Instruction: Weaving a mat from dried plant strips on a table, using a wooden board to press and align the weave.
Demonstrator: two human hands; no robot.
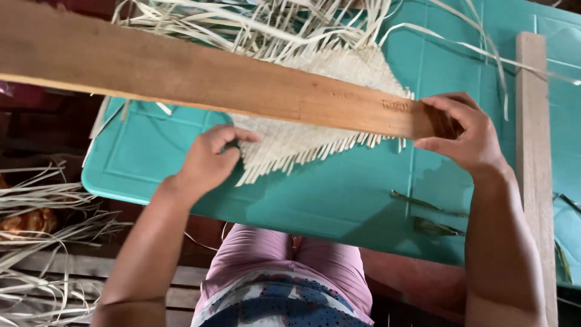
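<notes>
A pale woven mat piece (339, 66) of flat straw strips lies on a teal plastic table (339, 194). My left hand (212, 158) pinches the mat's near left corner, fingers closed on the weave. A long brown wooden plank (181, 75) stretches across the view above the mat. My right hand (463, 133) grips the plank's right end, thumb and fingers wrapped around it. Loose strip ends (272, 24) fan out from the mat's far side.
A second wooden slat (532, 145) lies along the table's right side. A pile of loose straw strips (36, 242) sits on the floor at the left. Some dark green leaf scraps (423, 206) lie on the table near my right arm.
</notes>
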